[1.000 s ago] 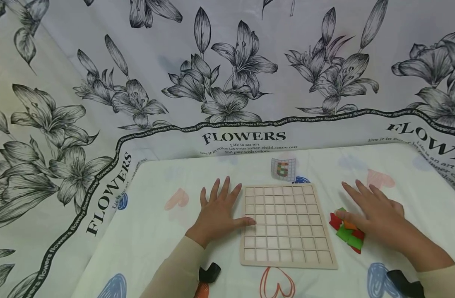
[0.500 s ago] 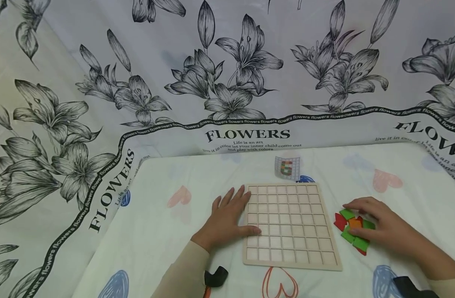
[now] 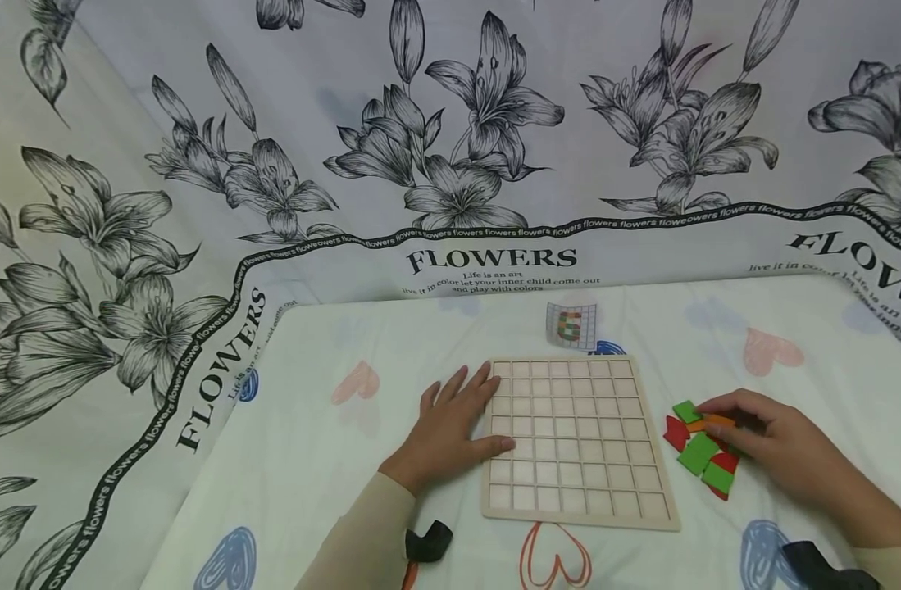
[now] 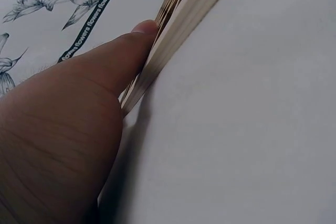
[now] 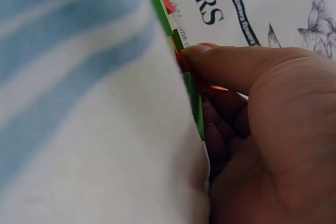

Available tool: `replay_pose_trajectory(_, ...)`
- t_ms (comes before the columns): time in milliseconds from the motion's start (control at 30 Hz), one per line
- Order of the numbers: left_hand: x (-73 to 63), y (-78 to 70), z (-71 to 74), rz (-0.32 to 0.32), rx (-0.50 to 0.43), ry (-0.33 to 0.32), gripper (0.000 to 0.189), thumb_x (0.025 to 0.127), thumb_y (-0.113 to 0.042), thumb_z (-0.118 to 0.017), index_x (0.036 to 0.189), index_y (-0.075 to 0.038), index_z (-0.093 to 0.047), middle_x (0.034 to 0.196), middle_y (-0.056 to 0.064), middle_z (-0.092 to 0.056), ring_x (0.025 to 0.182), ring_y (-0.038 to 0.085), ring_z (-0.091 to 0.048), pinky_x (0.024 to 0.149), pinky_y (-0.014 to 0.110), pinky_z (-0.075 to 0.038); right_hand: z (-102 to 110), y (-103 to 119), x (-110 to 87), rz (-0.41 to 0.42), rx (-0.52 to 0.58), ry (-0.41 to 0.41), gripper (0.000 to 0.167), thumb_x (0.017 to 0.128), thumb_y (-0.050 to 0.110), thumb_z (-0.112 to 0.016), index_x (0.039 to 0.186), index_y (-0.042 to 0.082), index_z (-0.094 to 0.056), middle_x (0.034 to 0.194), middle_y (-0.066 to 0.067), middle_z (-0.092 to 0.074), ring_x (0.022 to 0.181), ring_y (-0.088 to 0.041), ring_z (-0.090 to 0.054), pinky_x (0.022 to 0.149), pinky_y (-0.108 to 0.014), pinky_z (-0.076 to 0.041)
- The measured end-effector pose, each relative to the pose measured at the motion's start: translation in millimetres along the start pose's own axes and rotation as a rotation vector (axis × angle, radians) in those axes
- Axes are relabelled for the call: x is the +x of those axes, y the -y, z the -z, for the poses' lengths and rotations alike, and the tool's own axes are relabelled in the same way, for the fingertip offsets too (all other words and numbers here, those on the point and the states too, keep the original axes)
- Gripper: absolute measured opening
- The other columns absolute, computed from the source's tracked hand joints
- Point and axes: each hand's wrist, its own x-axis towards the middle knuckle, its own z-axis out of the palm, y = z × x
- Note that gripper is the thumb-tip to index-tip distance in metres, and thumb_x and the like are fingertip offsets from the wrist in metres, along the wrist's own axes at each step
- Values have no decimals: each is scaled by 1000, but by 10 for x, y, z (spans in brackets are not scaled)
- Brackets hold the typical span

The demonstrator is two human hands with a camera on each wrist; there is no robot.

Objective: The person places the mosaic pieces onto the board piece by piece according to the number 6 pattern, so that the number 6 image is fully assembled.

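With fingers of the right hand (image 3: 793, 447), pinching an orange tile (image 3: 709, 424) against the thumb, at the upper part of the red and green tiles (image 3: 698, 453) lying right of the wooden grid board (image 3: 579, 440). Can't make out exact contact in the right wrist view: half blocked by pale cloth (image 5: 121, 145), in deep shadow below the thumb. Can't see tiles under the hand fully either. On the left hand (image 3: 450, 430), released, gripping nothing; spread thumb over the board's left rim, fingertips at its upper left corner, out of sight in the left wrist view. Palm-down there; reaching in from lower right opposite. Cut off at frame edges: beige sleeves (image 3: 357, 533).
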Motion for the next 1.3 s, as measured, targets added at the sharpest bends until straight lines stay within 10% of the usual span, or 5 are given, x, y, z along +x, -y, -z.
replay_pose_trajectory(1300,14,5,-8,-26,13,9,93,99,-80,-55,174,-29,-33,180,-14,-11,166,20,-4,125,66,-6,68,348,50,-26,251,-98,14,102,3,-77,115,0,-75,96,-11,-78,81,-17,-72,71,-20,-56)
